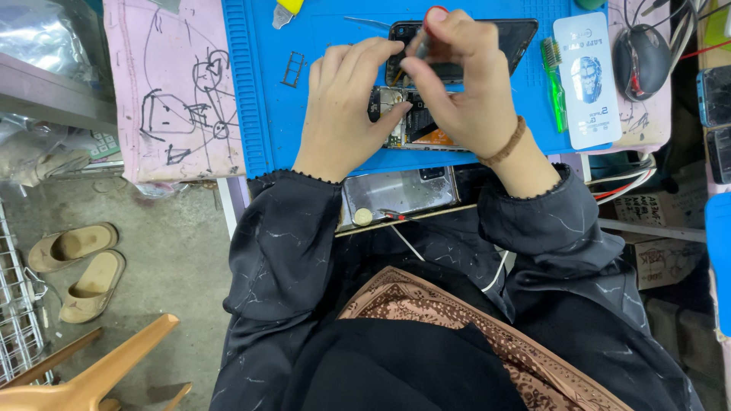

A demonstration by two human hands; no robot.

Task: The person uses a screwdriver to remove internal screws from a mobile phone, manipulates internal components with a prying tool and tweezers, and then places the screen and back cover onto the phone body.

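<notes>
Holding a thin screwdriver [421,42] with a red top, the right hand [464,84] pinches its fingers tight around the tool and points the tip down at an opened phone [403,122]. The phone lies flat on a blue work mat [266,99], right under both hands, with its small inside parts showing. The left hand [343,106] rests on the phone's left end with its fingers curled down on it, pressing it to the mat but not wrapped around it. A dark phone back cover [518,38] lies just behind the hands, and a green brush [556,84] sits near on the right. The tip of the tool is hidden by the fingers, so where it touches cannot be told. If the tip slips off a tiny screw, it could scratch the little parts inside. If the left hand lets go, the phone could slide on the mat. A loose screw could roll off and fall to the floor [175,259] where the sandals [76,266] are.
</notes>
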